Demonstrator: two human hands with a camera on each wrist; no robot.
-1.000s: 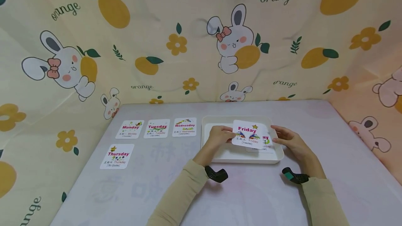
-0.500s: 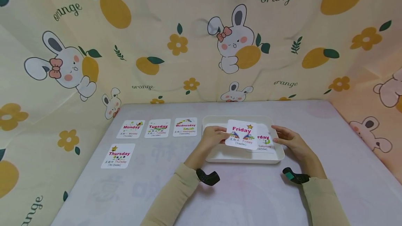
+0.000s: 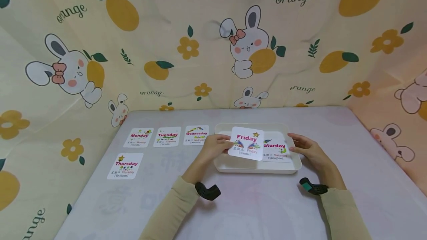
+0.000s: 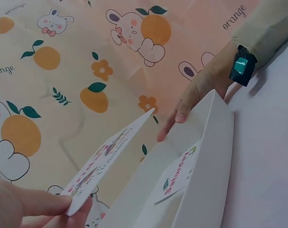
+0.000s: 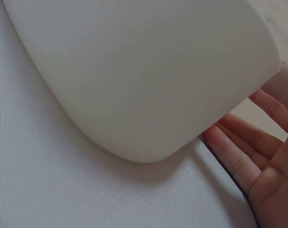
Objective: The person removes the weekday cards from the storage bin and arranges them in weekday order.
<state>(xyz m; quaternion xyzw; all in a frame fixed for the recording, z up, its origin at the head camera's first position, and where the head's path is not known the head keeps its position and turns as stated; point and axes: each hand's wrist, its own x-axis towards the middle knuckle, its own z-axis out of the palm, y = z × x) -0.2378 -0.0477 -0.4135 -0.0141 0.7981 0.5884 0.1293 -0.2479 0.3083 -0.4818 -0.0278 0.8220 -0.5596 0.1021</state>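
In the head view, my left hand (image 3: 213, 149) pinches a white Friday card (image 3: 247, 143) by its left edge between thumb and fingers. The card hangs tilted above the white tray (image 3: 230, 166), as the left wrist view also shows. A Saturday card (image 3: 276, 152) lies inside the tray, its left part covered by the Friday card. My right hand (image 3: 311, 151) grips the tray's right end at the rim. The right wrist view shows its fingers (image 5: 234, 156) against the outside of the tray wall (image 5: 172, 95).
Left of the tray, the Monday card (image 3: 138, 138), Tuesday card (image 3: 167, 137) and Wednesday card (image 3: 193, 132) lie in a row on the table (image 3: 260, 210). The Thursday card (image 3: 125, 166) lies below Monday. A patterned cloth (image 3: 186, 3) rises behind the table.
My left hand has moved left with the Friday card, uncovering more of the Saturday card in the tray. My right hand has stayed at the tray's right end.
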